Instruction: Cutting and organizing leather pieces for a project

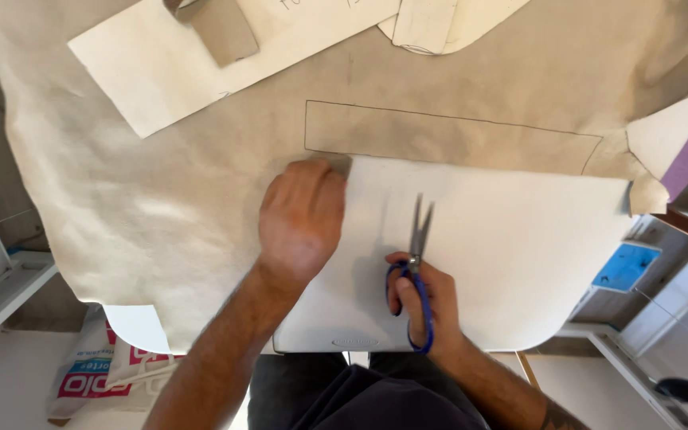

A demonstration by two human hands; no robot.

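- two bare hands at work over a table (312, 338) draped with beige cloth (145, 207).
- left hand (302, 215) lies palm down, fingers together and flat, pressing on the upper left corner of a white sheet (519, 255) that lies on the cloth.
- right hand (424, 299) grips blue-handled scissors (417, 263), fingers curled through the loops and clamped on the handles.
- scissor blades point away from the person, slightly parted, resting on the white sheet, just beside the left hand.
- a long outline (447, 135) is drawn in dark line on the cloth just beyond the sheet's far edge.
- paper pattern pieces (177, 56) rest on the cloth at the far side, well apart from both hands.
- a printed bag (89, 374) sits on the floor below the table's left corner.
- a blue object (627, 267) shows off to the right, below the table edge.
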